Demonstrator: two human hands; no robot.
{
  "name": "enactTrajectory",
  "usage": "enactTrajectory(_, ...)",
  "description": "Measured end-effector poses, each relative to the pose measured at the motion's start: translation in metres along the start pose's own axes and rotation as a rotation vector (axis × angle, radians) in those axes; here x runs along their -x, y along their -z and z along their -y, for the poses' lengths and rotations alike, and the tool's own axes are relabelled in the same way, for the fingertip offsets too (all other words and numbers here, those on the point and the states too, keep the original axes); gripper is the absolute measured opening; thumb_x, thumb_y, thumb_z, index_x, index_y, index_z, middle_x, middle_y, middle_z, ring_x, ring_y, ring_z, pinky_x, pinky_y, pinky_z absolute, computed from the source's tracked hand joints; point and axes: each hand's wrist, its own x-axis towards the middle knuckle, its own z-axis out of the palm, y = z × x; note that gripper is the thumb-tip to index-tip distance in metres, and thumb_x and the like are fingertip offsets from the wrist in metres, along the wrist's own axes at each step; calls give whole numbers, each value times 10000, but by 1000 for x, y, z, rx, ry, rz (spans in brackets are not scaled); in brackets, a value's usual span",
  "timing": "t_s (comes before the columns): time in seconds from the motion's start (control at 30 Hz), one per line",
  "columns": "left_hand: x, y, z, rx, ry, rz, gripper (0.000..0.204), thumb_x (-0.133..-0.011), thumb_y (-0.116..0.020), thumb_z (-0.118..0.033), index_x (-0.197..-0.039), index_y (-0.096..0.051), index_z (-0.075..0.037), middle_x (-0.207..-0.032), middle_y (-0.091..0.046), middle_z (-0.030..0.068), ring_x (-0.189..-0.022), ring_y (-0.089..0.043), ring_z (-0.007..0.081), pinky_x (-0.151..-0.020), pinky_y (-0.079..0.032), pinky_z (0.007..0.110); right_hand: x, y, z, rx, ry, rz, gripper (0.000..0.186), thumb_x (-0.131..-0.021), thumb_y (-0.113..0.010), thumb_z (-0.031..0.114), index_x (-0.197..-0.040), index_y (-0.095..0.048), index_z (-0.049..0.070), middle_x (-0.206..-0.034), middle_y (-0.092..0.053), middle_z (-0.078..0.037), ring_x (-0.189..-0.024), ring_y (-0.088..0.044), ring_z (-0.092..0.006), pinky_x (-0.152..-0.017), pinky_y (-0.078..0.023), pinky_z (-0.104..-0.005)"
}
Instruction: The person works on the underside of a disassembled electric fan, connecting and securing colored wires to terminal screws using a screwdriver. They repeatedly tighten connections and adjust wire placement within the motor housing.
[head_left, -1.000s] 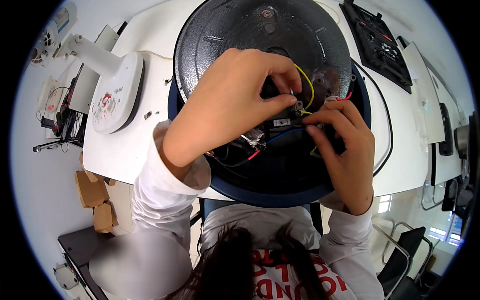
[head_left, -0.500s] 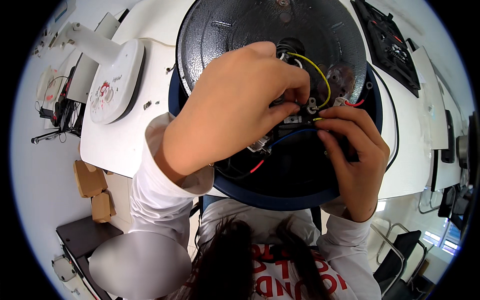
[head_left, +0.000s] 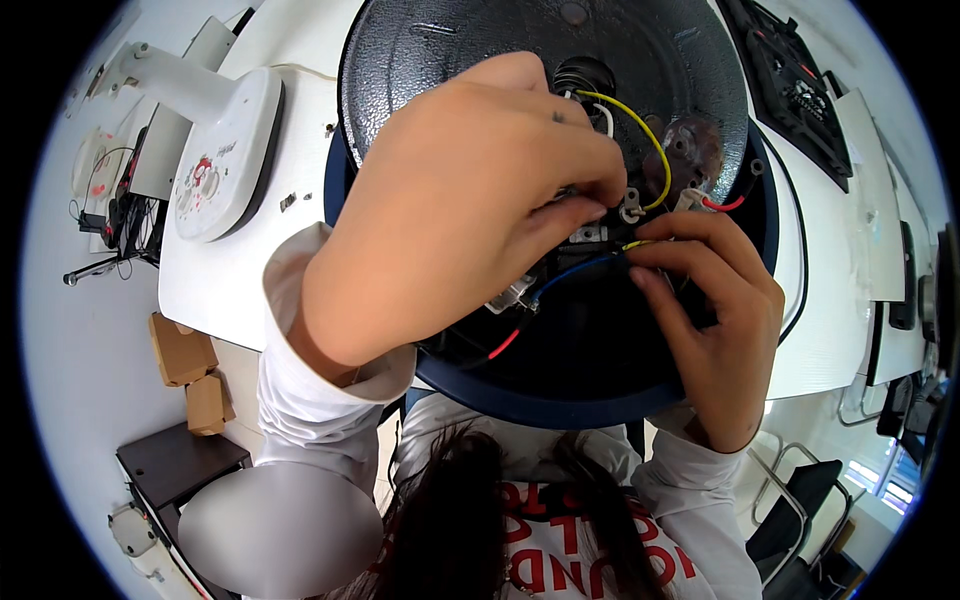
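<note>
Both hands shifted slightly: right hand holds yellow wire end; what left hand grips (hidden) I cannot tell. Round plate is glossy black, shirt red-lettered.

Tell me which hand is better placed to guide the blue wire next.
Probably the right hand: its fingertips are at the right end of the blue wire. The left hand reaches farther up, its fingertips near a metal tab.
</note>
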Motion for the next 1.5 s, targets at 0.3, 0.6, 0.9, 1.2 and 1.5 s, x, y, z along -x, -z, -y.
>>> enactTrajectory(0.3,1,9,-2,-33,123,81,205,-637,-779,7,-818,-718,-70,-818,-695,33,-748,-583,194,-673,-440,293,-4,4,2,-59,0,98,185,-655,-752,-39,-823,-685,-1,-930,-682,-90,-862,-658,-223,-751,-497,-305)
enactTrajectory(0.6,5,-1,-10,0,138,6,212,-610,-810,-56,-806,-740,-99,-806,-705,12,-703,-552,147,-606,-404,266,-3,6,5,-62,-82,88,206,-641,-761,-55,-824,-693,9,-933,-681,-103,-871,-673,-232,-758,-518,-303)
enactTrajectory(0.9,0,-3,-5,-43,25,92,214,-588,-792,-41,-787,-720,-72,-794,-681,25,-703,-527,196,-597,-418,281,-3,0,2,-65,-64,-7,185,-685,-748,-66,-848,-699,7,-949,-689,-96,-827,-658,-183,-679,-494,-258)
enactTrajectory(1.2,-3,-6,5,42,-70,81,171,-636,-777,-26,-787,-704,-63,-807,-658,25,-761,-555,227,-653,-447,322,-1,5,1,-77,-58,-33,137,-767,-719,-10,-898,-688,17,-931,-670,-90,-779,-668,-230,-694,-515,-301)
enactTrajectory(1.5,-5,0,1,-100,-105,70,128,-666,-764,-74,-758,-675,-82,-861,-564,11,-834,-541,241,-699,-473,358,0,3,-8,-102,61,-8,116,-812,-700,48,-923,-672,28,-902,-662,-91,-715,-644,-254,-635,-484,-309)
